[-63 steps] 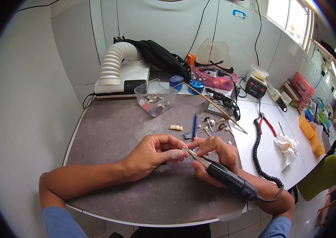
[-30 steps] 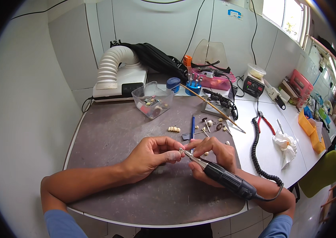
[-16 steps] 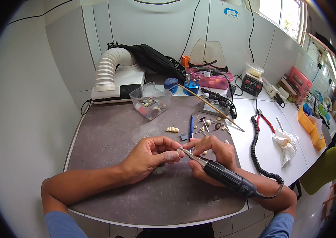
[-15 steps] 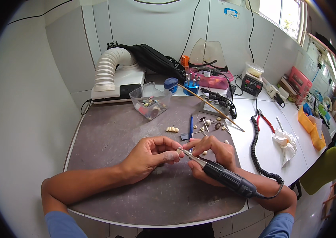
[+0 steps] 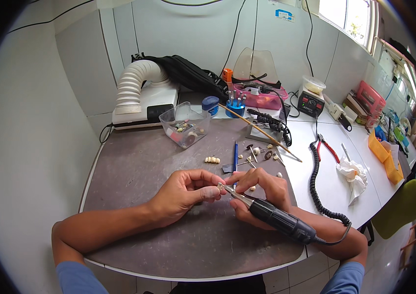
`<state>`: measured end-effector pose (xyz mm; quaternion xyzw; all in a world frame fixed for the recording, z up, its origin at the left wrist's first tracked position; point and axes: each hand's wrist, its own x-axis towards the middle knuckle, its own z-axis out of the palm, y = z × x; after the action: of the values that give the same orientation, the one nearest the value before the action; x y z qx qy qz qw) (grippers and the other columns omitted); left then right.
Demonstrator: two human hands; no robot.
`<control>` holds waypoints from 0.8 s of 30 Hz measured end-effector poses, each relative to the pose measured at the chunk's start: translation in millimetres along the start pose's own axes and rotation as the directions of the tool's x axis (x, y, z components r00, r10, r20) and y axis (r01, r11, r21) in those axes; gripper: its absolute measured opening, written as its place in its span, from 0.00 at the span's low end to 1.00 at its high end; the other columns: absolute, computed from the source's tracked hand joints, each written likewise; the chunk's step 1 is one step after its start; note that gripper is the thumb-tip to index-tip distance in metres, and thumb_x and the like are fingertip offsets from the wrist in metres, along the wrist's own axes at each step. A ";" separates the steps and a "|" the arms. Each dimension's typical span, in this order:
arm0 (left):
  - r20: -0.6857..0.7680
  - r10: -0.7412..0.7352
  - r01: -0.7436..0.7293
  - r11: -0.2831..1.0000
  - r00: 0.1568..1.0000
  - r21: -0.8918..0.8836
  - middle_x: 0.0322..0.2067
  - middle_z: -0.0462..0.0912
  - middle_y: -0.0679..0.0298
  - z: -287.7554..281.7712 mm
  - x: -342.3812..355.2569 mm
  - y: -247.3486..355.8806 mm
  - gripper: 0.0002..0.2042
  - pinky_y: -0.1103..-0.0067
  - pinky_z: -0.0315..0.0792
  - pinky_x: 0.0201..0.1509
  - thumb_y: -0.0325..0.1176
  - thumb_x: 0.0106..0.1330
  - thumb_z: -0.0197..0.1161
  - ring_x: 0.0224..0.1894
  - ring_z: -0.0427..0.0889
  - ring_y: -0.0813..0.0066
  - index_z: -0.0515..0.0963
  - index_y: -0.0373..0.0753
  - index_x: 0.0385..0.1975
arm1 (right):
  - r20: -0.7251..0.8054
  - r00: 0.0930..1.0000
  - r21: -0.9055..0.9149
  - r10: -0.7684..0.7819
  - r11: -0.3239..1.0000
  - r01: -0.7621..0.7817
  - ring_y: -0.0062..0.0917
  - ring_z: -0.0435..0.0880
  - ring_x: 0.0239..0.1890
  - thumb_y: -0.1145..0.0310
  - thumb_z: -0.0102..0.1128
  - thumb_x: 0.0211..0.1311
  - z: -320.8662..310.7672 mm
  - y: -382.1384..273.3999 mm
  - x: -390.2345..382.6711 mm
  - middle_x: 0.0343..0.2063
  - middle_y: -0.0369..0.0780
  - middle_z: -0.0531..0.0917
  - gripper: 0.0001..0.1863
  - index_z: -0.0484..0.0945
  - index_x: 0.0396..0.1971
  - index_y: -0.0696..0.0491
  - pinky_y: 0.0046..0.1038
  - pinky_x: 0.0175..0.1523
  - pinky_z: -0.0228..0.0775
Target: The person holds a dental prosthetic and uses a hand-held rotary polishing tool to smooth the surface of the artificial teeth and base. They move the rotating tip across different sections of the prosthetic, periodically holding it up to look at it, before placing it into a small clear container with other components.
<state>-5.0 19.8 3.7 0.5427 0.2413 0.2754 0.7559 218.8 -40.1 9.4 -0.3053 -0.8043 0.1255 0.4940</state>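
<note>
My left hand [image 5: 181, 193] is closed, pinching a small whitish tooth-like piece [image 5: 221, 186] between thumb and fingertips. In my right hand [image 5: 273, 190] is a black and silver rotary handpiece [image 5: 281, 221], its narrow tip right at the small piece. The fingertips of both hands meet around that spot, so whether the tip touches cannot be made out. Just beyond the hands lie a row of joined cream-coloured teeth [image 5: 212, 160], a slim blue tool [image 5: 236, 154], and several loose teeth and mounted polishing wheels [image 5: 268, 155].
A clear plastic box [image 5: 185, 130] of small parts stands behind the hands, near a white extractor hose [image 5: 132, 85]. A thin wooden stick [image 5: 262, 132] lies across a grey block. To the right are a coiled black cord [image 5: 313, 188], red-handled pliers [image 5: 329, 151] and a crumpled tissue [image 5: 353, 176].
The whole view has shifted very slightly. Both hands keep the same grips, with the handpiece tip still beside the small piece.
</note>
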 end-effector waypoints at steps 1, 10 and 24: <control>0.003 0.008 -0.008 1.000 1.000 0.003 0.41 0.83 0.62 -0.3 0.0 -0.3 0.11 0.83 0.76 0.49 0.27 0.66 0.65 0.42 0.82 0.79 0.78 0.34 0.47 | -0.001 1.000 -0.006 0.018 1.000 -0.018 0.34 0.88 0.38 0.74 0.72 0.48 -0.2 -0.3 0.4 0.36 0.47 0.85 0.15 0.74 0.33 0.57 0.29 0.43 0.79; 0.002 0.000 0.000 1.000 1.000 0.005 0.41 0.83 0.63 1.0 0.7 0.4 0.11 0.82 0.76 0.49 0.27 0.66 0.65 0.42 0.82 0.80 0.77 0.34 0.47 | -0.016 0.999 -0.065 -0.039 0.997 0.038 0.37 0.89 0.40 0.72 0.72 0.48 -0.1 5.1 -0.9 0.30 0.45 0.84 0.16 0.73 0.34 0.57 0.31 0.41 0.81; 0.001 0.014 -0.014 1.000 1.000 0.014 0.41 0.83 0.64 0.1 0.6 -0.7 0.10 0.83 0.75 0.48 0.26 0.66 0.65 0.41 0.80 0.81 0.78 0.34 0.46 | 0.009 1.000 -0.044 -0.028 0.999 0.029 0.38 0.89 0.41 0.72 0.72 0.48 -0.4 4.8 -0.9 0.30 0.44 0.83 0.17 0.72 0.34 0.57 0.32 0.42 0.82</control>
<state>-4.4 20.0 3.0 0.5497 0.2389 0.2787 0.7504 221.3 -36.9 6.6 -0.3041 -0.8131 0.1020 0.4857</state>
